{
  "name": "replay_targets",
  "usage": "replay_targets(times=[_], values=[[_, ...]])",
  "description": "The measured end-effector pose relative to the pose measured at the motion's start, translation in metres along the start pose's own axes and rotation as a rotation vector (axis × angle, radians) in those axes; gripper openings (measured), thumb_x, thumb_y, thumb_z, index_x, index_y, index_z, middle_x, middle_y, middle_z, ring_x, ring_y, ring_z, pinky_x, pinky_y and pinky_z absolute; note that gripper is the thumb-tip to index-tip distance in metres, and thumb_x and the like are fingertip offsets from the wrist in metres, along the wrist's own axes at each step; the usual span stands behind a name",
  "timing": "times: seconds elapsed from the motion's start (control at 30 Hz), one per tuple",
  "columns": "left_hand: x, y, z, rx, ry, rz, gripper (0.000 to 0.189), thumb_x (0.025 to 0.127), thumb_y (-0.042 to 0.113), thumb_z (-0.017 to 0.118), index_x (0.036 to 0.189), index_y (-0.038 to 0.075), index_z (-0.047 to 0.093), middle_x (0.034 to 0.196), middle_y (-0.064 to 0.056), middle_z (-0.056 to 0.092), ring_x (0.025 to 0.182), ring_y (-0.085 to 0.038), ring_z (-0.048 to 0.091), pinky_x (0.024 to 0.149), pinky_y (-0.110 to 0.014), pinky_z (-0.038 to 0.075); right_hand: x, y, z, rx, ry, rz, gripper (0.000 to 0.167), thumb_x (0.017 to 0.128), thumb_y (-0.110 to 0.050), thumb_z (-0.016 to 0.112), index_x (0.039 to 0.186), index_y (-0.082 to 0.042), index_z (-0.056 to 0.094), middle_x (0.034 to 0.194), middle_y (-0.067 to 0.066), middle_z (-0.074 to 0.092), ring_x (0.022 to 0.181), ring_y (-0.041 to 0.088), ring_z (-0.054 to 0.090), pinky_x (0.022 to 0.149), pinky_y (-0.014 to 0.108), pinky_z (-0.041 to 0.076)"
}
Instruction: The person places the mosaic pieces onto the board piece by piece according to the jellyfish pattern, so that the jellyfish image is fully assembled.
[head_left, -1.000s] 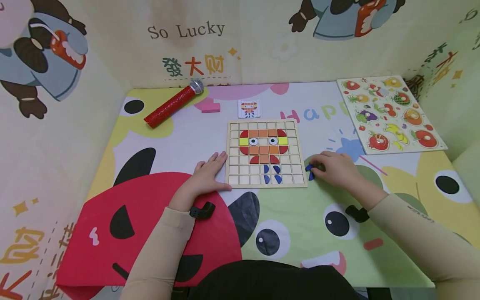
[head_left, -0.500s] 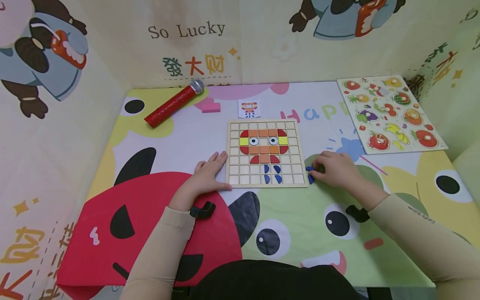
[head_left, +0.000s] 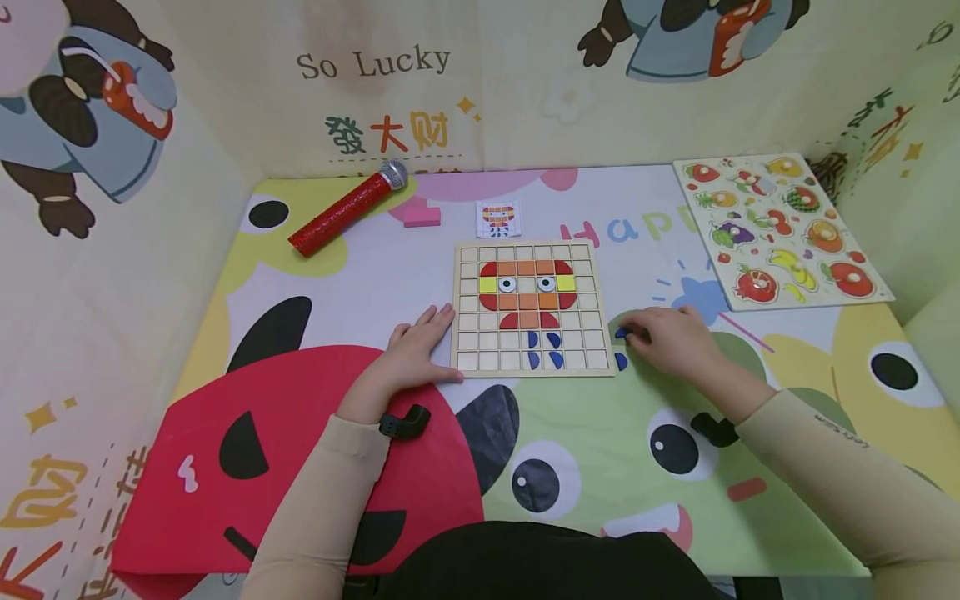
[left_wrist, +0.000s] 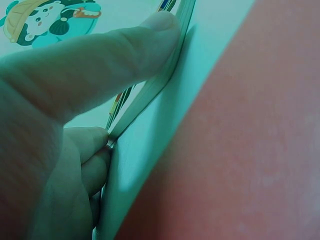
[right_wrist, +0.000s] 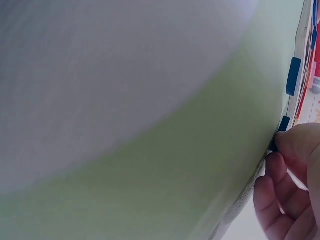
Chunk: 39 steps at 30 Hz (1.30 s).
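Observation:
A wooden grid board [head_left: 487, 360] lies on the table, with red, orange and yellow tiles, two eye tiles [head_left: 507, 284] and several blue quarter-shaped pieces [head_left: 533, 359] set in it. My left hand [head_left: 411, 354] lies spread along the board's lower left corner; its thumb [left_wrist: 150, 45] crosses the board's edge in the left wrist view. To the right of the board, my right hand [head_left: 671, 340] pinches a blue piece [head_left: 622, 332] between thumb and fingers. A second blue piece [head_left: 621, 362] rests on the table just below, apart from the fingers.
A small pattern card [head_left: 498, 218] sits behind the board. Farther left are a red glittery microphone [head_left: 345, 212] and a pink block [head_left: 422, 216]. At the back right lies a fruit puzzle board [head_left: 772, 242], near the printed curtain wall [head_left: 525, 100].
My right fingers have drawn slightly up from the lower blue piece, so it now shows whole and separate from the pinched one. The left hand stays put.

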<state>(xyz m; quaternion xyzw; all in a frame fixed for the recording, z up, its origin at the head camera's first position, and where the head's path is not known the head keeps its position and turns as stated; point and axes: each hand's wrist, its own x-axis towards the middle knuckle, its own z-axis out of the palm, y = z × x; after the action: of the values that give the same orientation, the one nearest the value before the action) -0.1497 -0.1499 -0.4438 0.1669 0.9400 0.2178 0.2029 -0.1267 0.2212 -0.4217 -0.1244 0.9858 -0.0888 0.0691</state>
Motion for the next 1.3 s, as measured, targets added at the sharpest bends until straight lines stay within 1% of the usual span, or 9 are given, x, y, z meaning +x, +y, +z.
replay_targets(times=[0.2, 0.3, 0.4, 0.57, 0.7, 0.77, 0.9, 1.03, 1.3], values=[[-0.0001, 0.0012, -0.0016, -0.001, -0.005, -0.007, 0.107, 0.064, 0.043, 0.077, 0.147, 0.024, 0.012, 0.153, 0.003, 0.014, 0.141, -0.021, 0.005, 0.108, -0.052, 0.011, -0.0007, 0.0003, -0.0033, 0.008, -0.024, 0.085, 0.019, 0.085, -0.025, 0.060, 0.093, -0.009, 0.064, 0.081, 0.005, 0.065, 0.072, 0.021, 0.053, 0.074, 0.046, 0.030], [-0.0001, 0.0011, -0.0015, -0.003, -0.005, -0.007, 0.107, 0.063, 0.043, 0.077, 0.147, 0.024, 0.012, 0.153, 0.003, 0.014, 0.141, -0.020, 0.005, 0.109, -0.052, 0.011, -0.0013, -0.0008, -0.0040, -0.001, -0.041, 0.087, 0.020, 0.083, -0.031, 0.061, 0.085, -0.010, 0.062, 0.074, 0.002, 0.061, 0.068, 0.020, 0.052, 0.074, 0.045, 0.030], [0.0000, 0.0004, -0.0010, -0.005, -0.002, -0.002, 0.107, 0.063, 0.044, 0.077, 0.147, 0.024, 0.012, 0.153, 0.003, 0.014, 0.141, -0.021, 0.005, 0.108, -0.052, 0.011, -0.0019, -0.0029, -0.0044, -0.013, -0.054, 0.074, 0.023, 0.082, -0.035, 0.061, 0.082, -0.012, 0.061, 0.071, 0.000, 0.060, 0.068, 0.018, 0.051, 0.074, 0.045, 0.029], [0.0000, -0.0005, -0.0001, -0.006, -0.002, -0.002, 0.108, 0.063, 0.045, 0.077, 0.147, 0.025, 0.012, 0.153, 0.003, 0.014, 0.141, -0.020, 0.005, 0.109, -0.052, 0.011, -0.0028, -0.0054, -0.0050, -0.020, -0.034, 0.050, 0.024, 0.081, -0.032, 0.062, 0.093, -0.012, 0.064, 0.076, 0.000, 0.062, 0.071, 0.018, 0.051, 0.073, 0.043, 0.029], [-0.0001, -0.0013, 0.0007, -0.008, 0.000, -0.001, 0.107, 0.063, 0.045, 0.076, 0.147, 0.025, 0.012, 0.153, 0.004, 0.014, 0.141, -0.020, 0.004, 0.109, -0.052, 0.011, -0.0029, -0.0018, -0.0020, -0.034, -0.004, 0.012, 0.029, 0.081, -0.024, 0.061, 0.109, -0.017, 0.062, 0.086, 0.001, 0.061, 0.077, 0.019, 0.051, 0.076, 0.044, 0.031], [0.0001, -0.0015, 0.0012, -0.008, 0.001, 0.000, 0.107, 0.063, 0.045, 0.077, 0.147, 0.025, 0.012, 0.153, 0.003, 0.014, 0.141, -0.020, 0.005, 0.108, -0.052, 0.011, -0.0027, 0.0002, -0.0003, -0.042, 0.007, -0.012, 0.033, 0.081, -0.022, 0.061, 0.113, -0.021, 0.060, 0.090, 0.001, 0.061, 0.080, 0.019, 0.051, 0.077, 0.045, 0.032], [-0.0001, -0.0014, 0.0015, -0.009, 0.001, 0.000, 0.108, 0.063, 0.045, 0.077, 0.147, 0.025, 0.012, 0.153, 0.003, 0.014, 0.141, -0.021, 0.006, 0.108, -0.051, 0.011, -0.0022, 0.0018, 0.0015, -0.043, 0.027, -0.054, 0.032, 0.081, -0.023, 0.061, 0.113, -0.022, 0.061, 0.098, 0.002, 0.062, 0.084, 0.020, 0.053, 0.077, 0.046, 0.031], [0.0000, -0.0012, 0.0011, -0.007, 0.002, 0.003, 0.108, 0.063, 0.045, 0.077, 0.147, 0.025, 0.012, 0.153, 0.003, 0.014, 0.141, -0.021, 0.005, 0.108, -0.051, 0.011, -0.0018, 0.0013, 0.0018, -0.039, 0.039, -0.066, 0.030, 0.080, -0.023, 0.062, 0.111, -0.022, 0.062, 0.099, 0.002, 0.063, 0.085, 0.019, 0.053, 0.075, 0.044, 0.030], [0.0005, -0.0013, 0.0014, -0.001, 0.005, 0.004, 0.107, 0.064, 0.045, 0.077, 0.147, 0.025, 0.012, 0.153, 0.003, 0.014, 0.141, -0.020, 0.005, 0.109, -0.051, 0.011, -0.0006, 0.0005, 0.0023, -0.037, 0.011, -0.064, 0.033, 0.079, -0.030, 0.065, 0.111, -0.020, 0.062, 0.105, 0.005, 0.063, 0.092, 0.022, 0.055, 0.078, 0.046, 0.031]])
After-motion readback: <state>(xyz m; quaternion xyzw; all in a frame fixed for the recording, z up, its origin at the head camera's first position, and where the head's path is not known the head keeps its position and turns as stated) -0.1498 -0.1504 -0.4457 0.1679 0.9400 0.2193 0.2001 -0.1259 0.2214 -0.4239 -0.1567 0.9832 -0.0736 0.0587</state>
